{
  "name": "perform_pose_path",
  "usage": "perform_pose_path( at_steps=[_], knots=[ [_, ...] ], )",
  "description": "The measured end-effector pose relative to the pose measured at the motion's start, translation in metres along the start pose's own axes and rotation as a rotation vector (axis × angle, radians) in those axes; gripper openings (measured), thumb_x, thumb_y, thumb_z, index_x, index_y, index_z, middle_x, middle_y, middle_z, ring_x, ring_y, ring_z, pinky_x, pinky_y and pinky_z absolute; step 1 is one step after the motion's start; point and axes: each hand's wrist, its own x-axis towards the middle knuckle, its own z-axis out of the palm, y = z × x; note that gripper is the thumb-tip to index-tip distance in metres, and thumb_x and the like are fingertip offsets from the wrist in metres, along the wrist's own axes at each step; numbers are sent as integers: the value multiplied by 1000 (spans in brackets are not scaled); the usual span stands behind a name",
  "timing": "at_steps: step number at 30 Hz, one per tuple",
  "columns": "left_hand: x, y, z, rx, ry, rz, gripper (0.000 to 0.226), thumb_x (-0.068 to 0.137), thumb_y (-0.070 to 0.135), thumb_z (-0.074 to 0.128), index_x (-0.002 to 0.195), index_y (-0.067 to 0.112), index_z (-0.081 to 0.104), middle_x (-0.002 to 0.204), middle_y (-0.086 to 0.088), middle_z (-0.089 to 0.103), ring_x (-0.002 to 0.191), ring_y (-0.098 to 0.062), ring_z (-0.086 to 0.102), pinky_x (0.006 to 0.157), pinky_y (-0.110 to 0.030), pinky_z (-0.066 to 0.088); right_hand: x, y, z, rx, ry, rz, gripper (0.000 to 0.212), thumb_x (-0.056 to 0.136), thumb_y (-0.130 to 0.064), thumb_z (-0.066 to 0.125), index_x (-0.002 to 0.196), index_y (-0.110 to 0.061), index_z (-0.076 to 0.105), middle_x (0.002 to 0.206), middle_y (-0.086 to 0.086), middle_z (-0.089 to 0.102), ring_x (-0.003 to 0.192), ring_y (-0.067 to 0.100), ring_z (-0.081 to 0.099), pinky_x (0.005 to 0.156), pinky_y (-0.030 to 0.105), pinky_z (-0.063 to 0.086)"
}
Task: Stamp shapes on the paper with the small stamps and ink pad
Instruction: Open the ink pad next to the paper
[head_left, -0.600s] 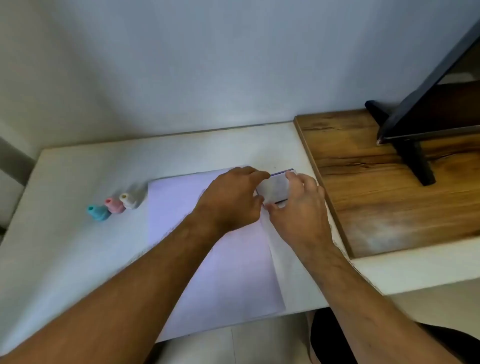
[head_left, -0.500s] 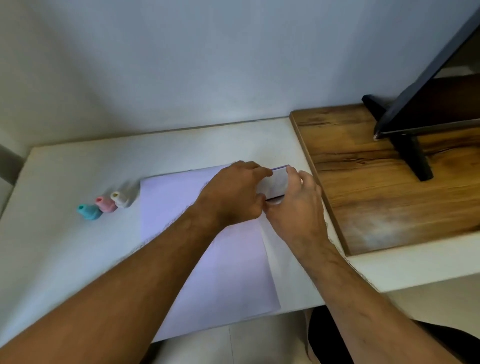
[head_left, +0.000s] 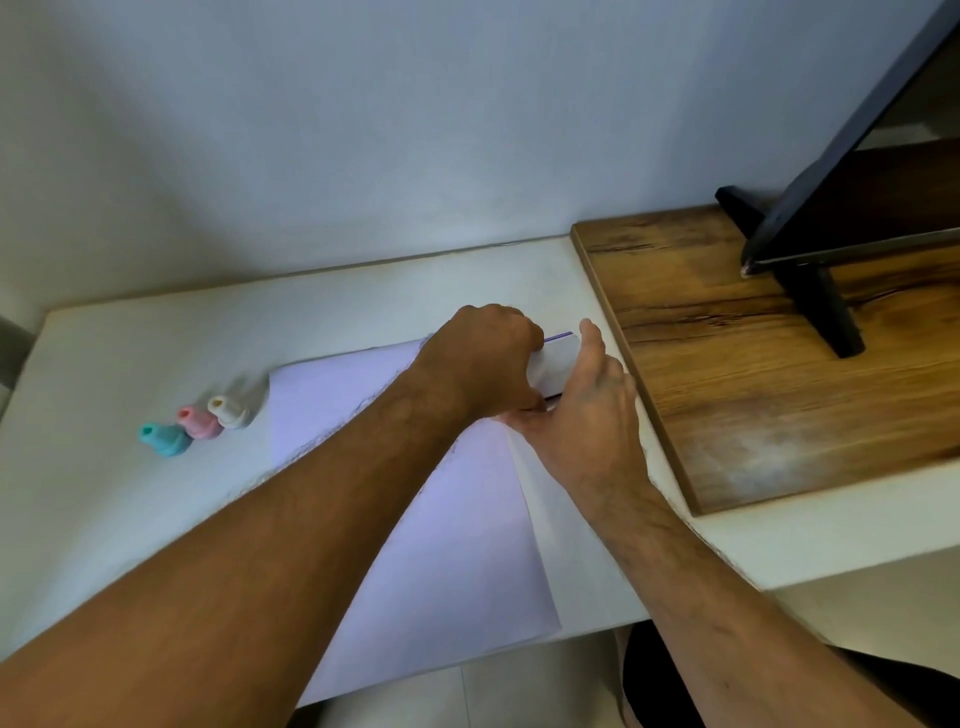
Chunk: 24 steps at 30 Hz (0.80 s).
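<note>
A white sheet of paper (head_left: 457, 545) lies on the white table (head_left: 156, 493), its near edge hanging over the front. At its far right corner sits the ink pad (head_left: 558, 366), a small pale case with a purple edge. My left hand (head_left: 483, 364) grips the case from the left with curled fingers. My right hand (head_left: 587, 415) holds it from the right, thumb at its near edge and fingers up along its right side. Three small stamps lie left of the paper: cream (head_left: 228, 410), pink (head_left: 200, 422) and teal (head_left: 165, 439).
A raised wooden board (head_left: 753, 389) borders the work area on the right and carries a black monitor (head_left: 857, 171) on a stand (head_left: 826, 306). A pale wall (head_left: 363, 130) runs behind the table. My dark-clothed lap (head_left: 675, 675) shows below the table's front edge.
Both hands stay on the ink pad. My right fingers have straightened up along its right side, showing more of the case top. The camera shifted slightly.
</note>
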Motion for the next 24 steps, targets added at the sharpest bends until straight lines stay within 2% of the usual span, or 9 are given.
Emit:
perform_pose_path(
  at_steps=[4, 9, 13, 17, 22, 24],
  knots=[
    [11, 1, -9, -2, -82, -20, 59, 73, 56, 68, 120, 22, 68, 109, 1, 72, 97, -19, 64, 79, -27, 46, 2, -3, 0, 52, 49, 22, 120, 60, -59, 81, 151, -15, 16, 142, 14, 45, 130, 30, 41, 95, 41, 48],
    [17, -1, -16, -42, -156, -42, 62, 73, 51, 73, 127, 22, 64, 118, 1, 68, 106, -19, 59, 77, -24, 38, 7, 0, -2, 144, 37, 58, 130, 54, -50, 89, 152, -17, 11, 143, 15, 44, 135, 32, 36, 100, 43, 44],
    [17, 0, -17, -37, -154, -47, 64, 68, 54, 75, 123, 23, 66, 113, 1, 69, 102, -18, 59, 75, -25, 40, 5, 0, -1, 90, 30, 30, 133, 54, -49, 90, 153, -18, 7, 141, 14, 46, 135, 30, 36, 100, 42, 44],
    [16, 0, -22, -62, -198, -49, 65, 68, 56, 76, 123, 23, 67, 115, 2, 70, 102, -18, 61, 77, -25, 45, 3, -1, 2, 54, 74, 24, 125, 59, -50, 87, 152, -17, 11, 140, 12, 47, 130, 28, 38, 96, 40, 47],
    [18, -3, -38, -53, -265, -17, 44, 77, 49, 68, 110, 19, 74, 104, 0, 74, 97, -19, 64, 81, -33, 55, -2, 0, 4, -22, 109, 32, 122, 60, -54, 83, 151, -18, 11, 141, 9, 48, 126, 28, 39, 95, 41, 46],
    [19, -4, -42, -59, -289, 2, 38, 81, 44, 64, 106, 16, 74, 100, -2, 75, 95, -20, 65, 75, -32, 53, -1, 1, 4, -21, 104, 37, 126, 57, -54, 85, 152, -19, 9, 143, 9, 46, 128, 29, 38, 96, 41, 45]
  ],
)
